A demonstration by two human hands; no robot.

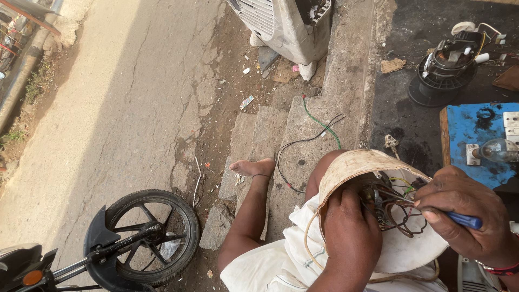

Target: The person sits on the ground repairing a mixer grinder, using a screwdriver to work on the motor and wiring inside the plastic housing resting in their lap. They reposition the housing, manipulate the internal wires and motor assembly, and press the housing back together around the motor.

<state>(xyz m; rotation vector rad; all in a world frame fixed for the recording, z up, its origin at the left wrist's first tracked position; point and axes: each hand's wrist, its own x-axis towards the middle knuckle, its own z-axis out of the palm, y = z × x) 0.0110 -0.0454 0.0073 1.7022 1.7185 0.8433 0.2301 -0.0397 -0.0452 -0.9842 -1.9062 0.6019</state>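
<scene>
A round cream-coloured appliance housing [361, 161] rests on my lap, its open side up, with a tangle of thin wires [393, 208] and a small motor part inside. My left hand [350, 238] reaches into the housing and grips its inner edge beside the wires. My right hand [469, 216] is shut on a blue-handled screwdriver [464, 219], with its tip pointed into the wiring. My bare leg and foot [252, 167] stretch down over the stone steps.
A blue board [468, 130] with a bulb [497, 150] and switches stands at right. A black fan motor [446, 70] sits on the dark floor behind. Loose wires [308, 141] lie on the steps. A motorcycle front wheel [146, 236] is at lower left, a white cooler [281, 24] above.
</scene>
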